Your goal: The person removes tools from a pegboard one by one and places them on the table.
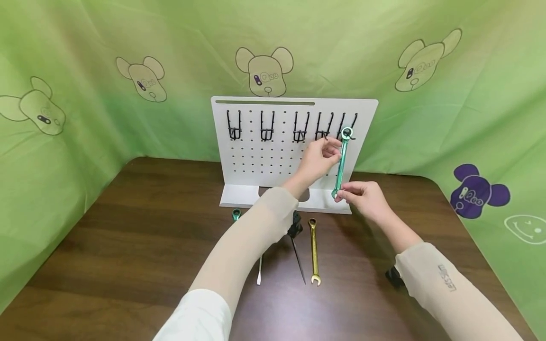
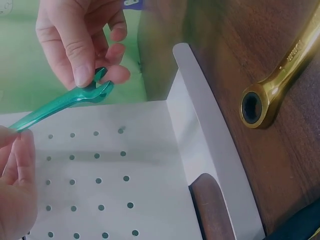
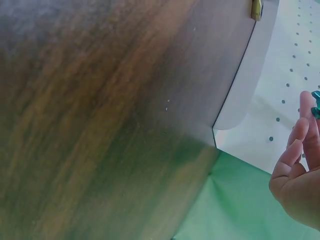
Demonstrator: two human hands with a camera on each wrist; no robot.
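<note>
A green combination wrench (image 1: 341, 163) stands nearly upright in front of the right end of a white pegboard (image 1: 241, 177). Its ring end overlaps the tip of the far-right black hook (image 1: 351, 137). My left hand (image 1: 316, 160) pinches the wrench's shank partway up, thumb and fingers on it in the left wrist view. Lower down, my right hand (image 1: 366, 201) holds the open-jaw end between thumb and fingers. The right wrist view catches only a bit of green at the right hand's fingertips.
More double-prong hooks (image 1: 267, 125) line the board. On the wooden table (image 1: 128, 237) before it lie a gold combination wrench (image 1: 314, 251), a thin dark shaft (image 1: 298, 260), a flat-tipped screwdriver shaft (image 1: 259, 274) and a green ring end (image 1: 236, 214), partly behind the left sleeve.
</note>
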